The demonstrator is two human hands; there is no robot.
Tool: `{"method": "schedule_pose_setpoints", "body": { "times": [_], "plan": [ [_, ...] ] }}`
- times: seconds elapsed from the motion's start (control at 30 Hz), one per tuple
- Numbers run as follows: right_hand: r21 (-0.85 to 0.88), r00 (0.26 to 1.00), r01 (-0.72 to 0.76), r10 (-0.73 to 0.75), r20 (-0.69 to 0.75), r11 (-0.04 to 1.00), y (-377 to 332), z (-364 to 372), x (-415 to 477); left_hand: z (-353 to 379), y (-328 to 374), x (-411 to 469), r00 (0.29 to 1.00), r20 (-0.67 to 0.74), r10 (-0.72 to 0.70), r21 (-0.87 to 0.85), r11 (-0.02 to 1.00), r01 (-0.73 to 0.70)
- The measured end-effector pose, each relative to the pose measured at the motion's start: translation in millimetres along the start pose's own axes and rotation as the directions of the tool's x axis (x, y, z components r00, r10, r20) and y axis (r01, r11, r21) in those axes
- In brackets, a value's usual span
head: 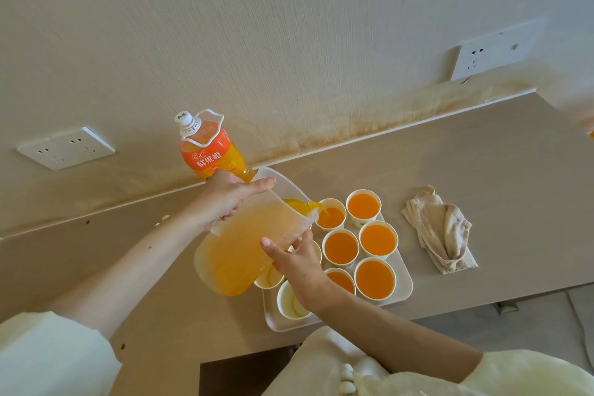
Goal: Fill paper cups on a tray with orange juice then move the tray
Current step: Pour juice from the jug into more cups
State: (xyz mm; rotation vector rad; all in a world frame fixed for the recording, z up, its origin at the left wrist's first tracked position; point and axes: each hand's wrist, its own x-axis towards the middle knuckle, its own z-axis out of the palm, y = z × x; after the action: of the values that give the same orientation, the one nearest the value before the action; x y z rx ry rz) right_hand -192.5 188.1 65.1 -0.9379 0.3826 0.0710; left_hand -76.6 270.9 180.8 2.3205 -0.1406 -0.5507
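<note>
Step in hand: pouring, part-way through the filling; the tray is not yet ready to move.
Pitcher: translucent, tilted spout-down over the tray's far left corner, a stream of orange juice running into the cup under the spout.
Left hand: fingers wrapped round the pitcher's handle, thumb laid along the rim.
Right hand: fingers spread flat against the pitcher's lower wall, steadying it, clamped on nothing.
Cup under the spout: part-filled, juice below the brim.
Full cups: 5, juice near the brim, standing close together on the tray's right and middle.
Unfilled cups: 2 plainly without juice at the tray's near left, something pale yellow inside; a 3rd is mostly hidden behind the right hand.
Tray: white, on the surface near its front edge, 9 cups in all.
Bottle: capped, orange juice inside, against the wall behind the pitcher.
Cloth: crumpled, right of the tray.
Next move, likely: level the pitcher before the cup brims, then shift it to the unfilled cups.
</note>
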Motion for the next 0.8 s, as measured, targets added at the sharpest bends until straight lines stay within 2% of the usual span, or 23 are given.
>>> {"method": "schedule_pose_setpoints", "body": {
  "times": [0.8],
  "plan": [
    [0.004,1.000,-0.004,0.004,-0.004,1.000,3.4,-0.9,0.9,0.0,1.7,-2.3,1.000,0.010,0.002,0.020,1.000,-0.002]
  ]
}}
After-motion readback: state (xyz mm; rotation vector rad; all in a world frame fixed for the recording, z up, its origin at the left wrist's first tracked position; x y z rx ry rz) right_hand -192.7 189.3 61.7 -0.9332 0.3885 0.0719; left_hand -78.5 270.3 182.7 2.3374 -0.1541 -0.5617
